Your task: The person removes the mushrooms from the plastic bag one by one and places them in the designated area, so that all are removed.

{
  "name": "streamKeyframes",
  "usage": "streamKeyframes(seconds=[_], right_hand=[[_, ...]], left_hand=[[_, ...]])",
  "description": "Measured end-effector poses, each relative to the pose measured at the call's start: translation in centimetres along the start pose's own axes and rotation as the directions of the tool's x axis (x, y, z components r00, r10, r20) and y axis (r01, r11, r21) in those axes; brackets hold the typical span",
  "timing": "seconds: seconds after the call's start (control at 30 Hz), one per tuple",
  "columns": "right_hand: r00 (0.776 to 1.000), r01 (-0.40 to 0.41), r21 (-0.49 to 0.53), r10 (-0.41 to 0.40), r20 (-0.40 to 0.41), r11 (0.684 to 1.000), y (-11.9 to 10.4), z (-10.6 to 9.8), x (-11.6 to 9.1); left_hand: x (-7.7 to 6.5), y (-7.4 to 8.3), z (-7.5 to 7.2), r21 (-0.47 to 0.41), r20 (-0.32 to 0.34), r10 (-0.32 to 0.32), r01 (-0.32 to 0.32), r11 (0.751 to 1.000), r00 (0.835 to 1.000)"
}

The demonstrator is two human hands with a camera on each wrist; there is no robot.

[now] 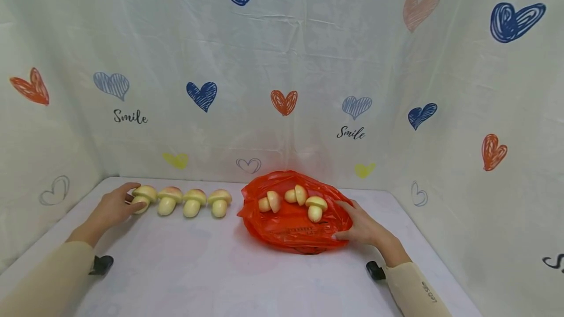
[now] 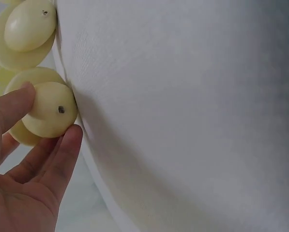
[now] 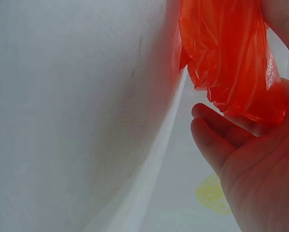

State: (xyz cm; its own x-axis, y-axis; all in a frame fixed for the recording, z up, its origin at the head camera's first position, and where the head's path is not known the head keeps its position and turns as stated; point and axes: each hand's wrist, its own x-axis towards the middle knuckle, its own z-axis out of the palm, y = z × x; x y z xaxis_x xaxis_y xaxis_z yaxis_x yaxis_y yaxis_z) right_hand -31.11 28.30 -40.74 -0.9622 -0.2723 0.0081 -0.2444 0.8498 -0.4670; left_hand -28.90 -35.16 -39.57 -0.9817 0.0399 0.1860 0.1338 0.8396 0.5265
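Observation:
My left hand [image 1: 115, 206] pinches a pale yellow toy mushroom [image 1: 145, 198], the leftmost in a row near the table's back edge. In the left wrist view, the thumb is on one side of the mushroom [image 2: 52, 113] and fingertips curve under the other. Three more mushrooms [image 1: 192, 203] with reddish-tinged caps stand to its right. My right hand [image 1: 367, 226] holds the right side of a red plastic bag [image 1: 286, 236], thumb in front and fingers toward the back. Inside the open bag lie three mushrooms [image 1: 315, 208].
A white cloth covers the table [image 1: 220, 273]. Behind and beside it hangs a pale curtain [image 1: 308, 38] printed with hearts and the word "Smile". Black straps or cameras [image 1: 375, 271] sit by both wrists.

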Motion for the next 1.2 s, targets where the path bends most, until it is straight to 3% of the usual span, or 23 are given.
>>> streamKeyframes(seconds=[0.6, 1.2], right_hand=[[1.0, 0.0, 0.009, 0.0, 0.001, 1.0, 0.07, 0.05, 0.01], [1.0, 0.003, 0.007, -0.003, 0.0, 1.0, 0.07, -0.09, 0.05]], left_hand=[[0.48, 0.52, -0.15, 0.029, 0.012, -0.049, 0.049, 0.998, 0.999], [0.5, 0.17, 0.0, 0.028, 0.016, -0.041, 0.041, 0.999, 0.999]])
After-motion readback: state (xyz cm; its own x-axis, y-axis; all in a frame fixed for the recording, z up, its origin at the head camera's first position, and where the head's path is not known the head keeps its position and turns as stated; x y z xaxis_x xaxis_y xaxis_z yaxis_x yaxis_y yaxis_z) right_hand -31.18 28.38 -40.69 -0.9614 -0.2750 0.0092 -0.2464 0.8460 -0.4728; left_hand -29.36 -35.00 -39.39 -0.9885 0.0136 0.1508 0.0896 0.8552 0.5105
